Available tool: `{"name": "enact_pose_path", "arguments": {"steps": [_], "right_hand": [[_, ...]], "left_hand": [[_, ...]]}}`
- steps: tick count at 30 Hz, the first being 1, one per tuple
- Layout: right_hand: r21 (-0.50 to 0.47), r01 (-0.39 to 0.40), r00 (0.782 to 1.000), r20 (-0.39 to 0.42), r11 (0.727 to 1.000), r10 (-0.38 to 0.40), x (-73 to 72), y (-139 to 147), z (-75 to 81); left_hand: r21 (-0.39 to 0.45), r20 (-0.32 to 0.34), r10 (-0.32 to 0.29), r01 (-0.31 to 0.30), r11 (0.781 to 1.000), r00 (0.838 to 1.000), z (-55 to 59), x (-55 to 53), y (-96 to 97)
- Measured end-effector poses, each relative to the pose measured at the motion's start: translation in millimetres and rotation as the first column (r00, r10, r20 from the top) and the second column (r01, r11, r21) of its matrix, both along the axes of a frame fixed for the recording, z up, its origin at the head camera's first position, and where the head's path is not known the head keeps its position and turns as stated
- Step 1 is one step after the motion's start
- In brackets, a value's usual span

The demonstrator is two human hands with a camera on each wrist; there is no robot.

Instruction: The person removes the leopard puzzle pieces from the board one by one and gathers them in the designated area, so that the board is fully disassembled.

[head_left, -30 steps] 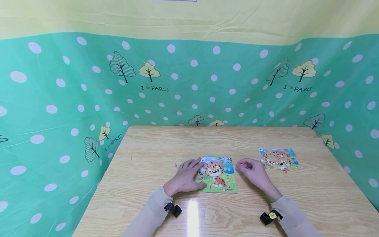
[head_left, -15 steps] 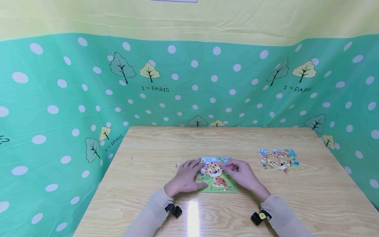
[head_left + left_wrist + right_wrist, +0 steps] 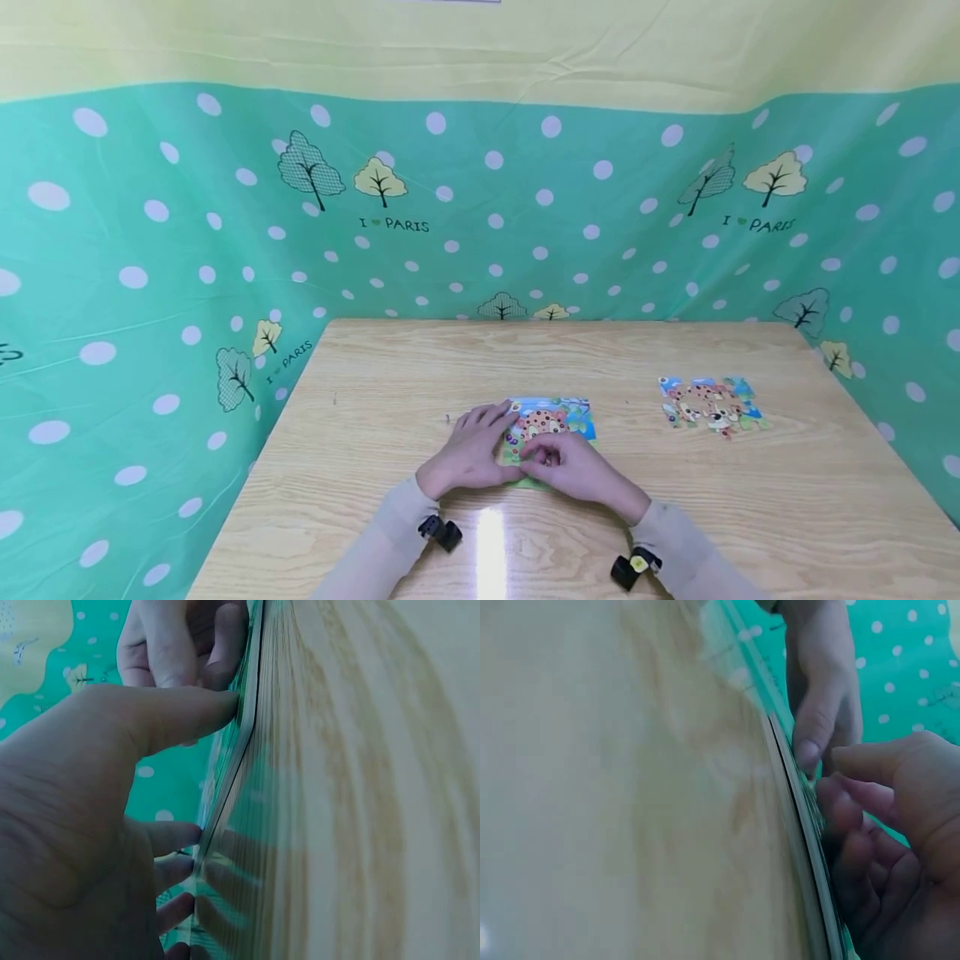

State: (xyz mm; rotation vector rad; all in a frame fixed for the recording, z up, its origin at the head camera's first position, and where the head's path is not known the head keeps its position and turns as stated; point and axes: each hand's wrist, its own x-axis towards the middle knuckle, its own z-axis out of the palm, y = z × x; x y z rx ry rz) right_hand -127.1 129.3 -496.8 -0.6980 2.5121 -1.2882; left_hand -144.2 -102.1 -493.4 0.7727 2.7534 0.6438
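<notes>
A square jigsaw puzzle board [image 3: 580,417] with a spotted leopard cub picture lies in front of me. My left hand [image 3: 474,450] rests along its left side, fingers spread over the upper left edge and thumb on the lower left. My right hand [image 3: 576,469] is over the lower half, covering the cub's body. Its thumb and curled fingers [image 3: 840,802] come close together at the board's surface, near the left thumb [image 3: 815,739]. I cannot tell whether a piece is between them. In the left wrist view the left thumb [image 3: 180,714] touches the board's edge.
Right of the board lies a group of loosely joined puzzle pieces [image 3: 701,396] with gaps, showing leopard faces. The wooden table [image 3: 420,358] runs back to a green dotted curtain [image 3: 525,200]. A tiny dark speck is left of the board.
My right hand has moved from beside the board's right edge leftward and down across the picture to its lower part. The left hand and the pieces at the right have stayed in place.
</notes>
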Motion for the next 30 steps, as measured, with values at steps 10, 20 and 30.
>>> {"name": "enact_pose_path", "arguments": {"steps": [10, 20, 30], "right_hand": [[0.098, 0.004, 1.0, -0.003, 0.995, -0.004, 1.9, -2.2, 2.7], [0.156, 0.0, 0.998, -0.059, 0.988, 0.009, 3.5, -4.8, 1.8], [0.153, 0.009, 0.998, -0.056, 0.988, 0.0, 0.4, -3.9, 2.4]], "left_hand": [[0.0, 0.052, -0.038, 0.038, 0.999, 0.998, 1.8, -3.1, -5.7], [0.054, 0.092, -0.044, 0.039, 0.998, 0.995, 0.9, -2.7, -8.6], [0.061, 0.094, -0.039, 0.033, 0.998, 0.995, 2.7, -2.7, -6.2]]}}
